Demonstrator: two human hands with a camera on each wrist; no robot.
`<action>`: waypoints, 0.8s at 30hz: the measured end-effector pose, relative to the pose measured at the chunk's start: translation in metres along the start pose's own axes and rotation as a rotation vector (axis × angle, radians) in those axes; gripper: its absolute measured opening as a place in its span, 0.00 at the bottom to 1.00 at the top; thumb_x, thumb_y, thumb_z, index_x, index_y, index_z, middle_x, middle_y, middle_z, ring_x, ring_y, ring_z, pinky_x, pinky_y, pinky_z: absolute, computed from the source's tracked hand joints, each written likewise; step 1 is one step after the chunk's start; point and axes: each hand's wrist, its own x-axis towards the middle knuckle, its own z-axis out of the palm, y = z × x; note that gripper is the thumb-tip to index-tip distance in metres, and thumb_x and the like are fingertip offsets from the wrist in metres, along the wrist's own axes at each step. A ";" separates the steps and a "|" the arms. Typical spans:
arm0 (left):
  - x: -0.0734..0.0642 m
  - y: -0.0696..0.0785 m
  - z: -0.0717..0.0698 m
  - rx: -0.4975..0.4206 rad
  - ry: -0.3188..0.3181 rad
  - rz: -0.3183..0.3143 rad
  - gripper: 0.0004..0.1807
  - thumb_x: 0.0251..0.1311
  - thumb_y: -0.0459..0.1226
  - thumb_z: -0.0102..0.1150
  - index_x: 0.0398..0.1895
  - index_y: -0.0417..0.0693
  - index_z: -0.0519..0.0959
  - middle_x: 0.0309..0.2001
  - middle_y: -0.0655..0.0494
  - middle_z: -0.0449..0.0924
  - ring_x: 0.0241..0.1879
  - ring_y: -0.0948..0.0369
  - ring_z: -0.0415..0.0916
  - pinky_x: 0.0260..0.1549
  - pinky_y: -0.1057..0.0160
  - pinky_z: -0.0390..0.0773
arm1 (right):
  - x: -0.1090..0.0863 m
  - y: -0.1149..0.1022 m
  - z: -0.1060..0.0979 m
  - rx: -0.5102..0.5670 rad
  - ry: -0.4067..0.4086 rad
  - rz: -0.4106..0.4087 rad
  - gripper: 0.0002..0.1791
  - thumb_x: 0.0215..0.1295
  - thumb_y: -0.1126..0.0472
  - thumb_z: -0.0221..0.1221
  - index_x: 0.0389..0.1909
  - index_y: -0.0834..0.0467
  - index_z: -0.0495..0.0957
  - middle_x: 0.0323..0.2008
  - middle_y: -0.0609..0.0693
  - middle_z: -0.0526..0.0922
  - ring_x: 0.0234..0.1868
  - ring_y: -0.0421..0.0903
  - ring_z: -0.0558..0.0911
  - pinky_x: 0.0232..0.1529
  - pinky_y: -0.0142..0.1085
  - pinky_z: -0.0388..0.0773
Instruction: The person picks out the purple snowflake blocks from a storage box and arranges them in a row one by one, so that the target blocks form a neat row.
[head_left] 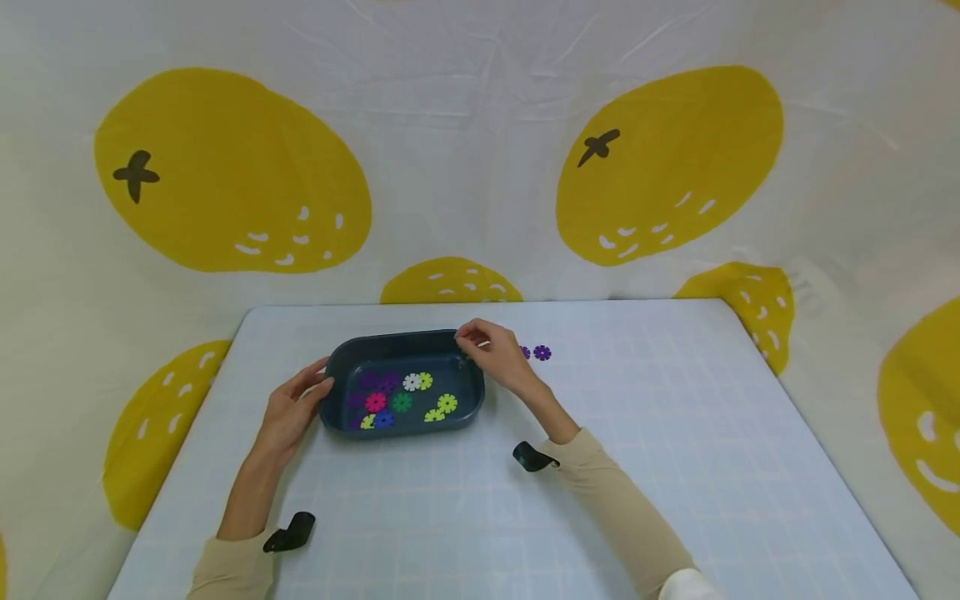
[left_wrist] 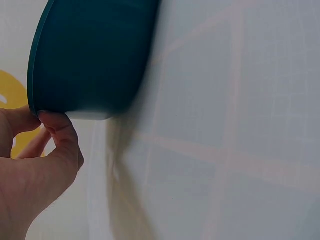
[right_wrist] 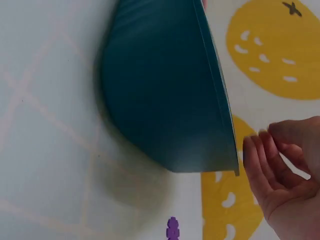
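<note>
A dark teal plastic basin (head_left: 405,429) sits on the table, with several flower-shaped notched plastic discs inside: purple, white, yellow, a pink disc (head_left: 376,402), a green disc (head_left: 402,402) and a blue disc (head_left: 383,418). At its left end, my left hand (head_left: 294,408) pinches the rim between thumb and fingers. Over the far right corner is my right hand (head_left: 491,354), its fingers bent beside the rim. The right wrist view shows those fingers (right_wrist: 267,165) loosely curled and apart from the basin wall (right_wrist: 165,95), with no disc visible between them.
Two purple discs (head_left: 542,352) lie on the table just right of my right hand, one partly hidden by it. The pale checked table (head_left: 675,433) ends at a white cloth backdrop (head_left: 465,167) printed with yellow fruit.
</note>
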 end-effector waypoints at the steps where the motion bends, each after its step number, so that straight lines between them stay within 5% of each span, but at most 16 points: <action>1: 0.000 0.000 0.000 0.000 0.001 0.000 0.32 0.73 0.43 0.61 0.77 0.49 0.67 0.59 0.56 0.67 0.50 0.67 0.68 0.46 0.75 0.73 | 0.001 -0.001 0.003 -0.002 -0.013 -0.010 0.07 0.75 0.65 0.60 0.48 0.63 0.82 0.41 0.56 0.85 0.41 0.49 0.83 0.50 0.37 0.82; 24: 0.001 0.001 0.000 -0.042 -0.009 -0.010 0.33 0.73 0.42 0.62 0.78 0.48 0.65 0.57 0.59 0.68 0.48 0.69 0.68 0.43 0.76 0.73 | 0.013 -0.011 0.073 -0.093 -0.213 -0.111 0.14 0.74 0.67 0.60 0.56 0.68 0.79 0.52 0.60 0.81 0.54 0.53 0.82 0.54 0.37 0.79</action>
